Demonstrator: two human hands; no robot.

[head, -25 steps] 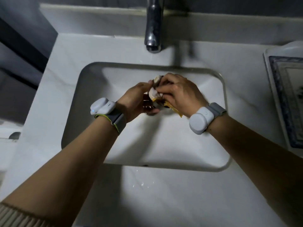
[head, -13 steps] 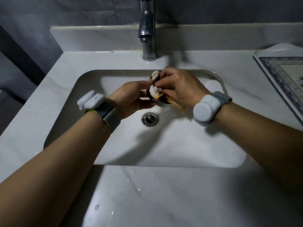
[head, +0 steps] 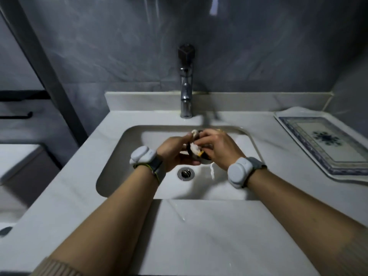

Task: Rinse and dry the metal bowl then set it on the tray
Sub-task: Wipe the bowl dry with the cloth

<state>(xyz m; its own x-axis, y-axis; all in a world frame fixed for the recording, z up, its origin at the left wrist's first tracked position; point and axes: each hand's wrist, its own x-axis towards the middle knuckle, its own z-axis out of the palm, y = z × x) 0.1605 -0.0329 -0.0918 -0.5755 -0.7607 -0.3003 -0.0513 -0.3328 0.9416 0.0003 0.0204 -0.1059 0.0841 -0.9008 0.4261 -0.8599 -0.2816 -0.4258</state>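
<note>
Head view looks down on a white sink (head: 111, 172), where both hands meet above the basin. The left hand (head: 175, 152) cups a small dark metal bowl (head: 205, 156) from the side. The right hand (head: 219, 148) pinches a pale cloth (head: 194, 148) against it. The patterned tray (head: 338, 156) lies well apart on the counter's right side.

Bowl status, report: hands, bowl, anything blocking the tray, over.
Left hand and right hand both on the small bowl over the sink, white cloth pressed inside. Tap not running. Tray on the right counter, nothing on it.
</note>
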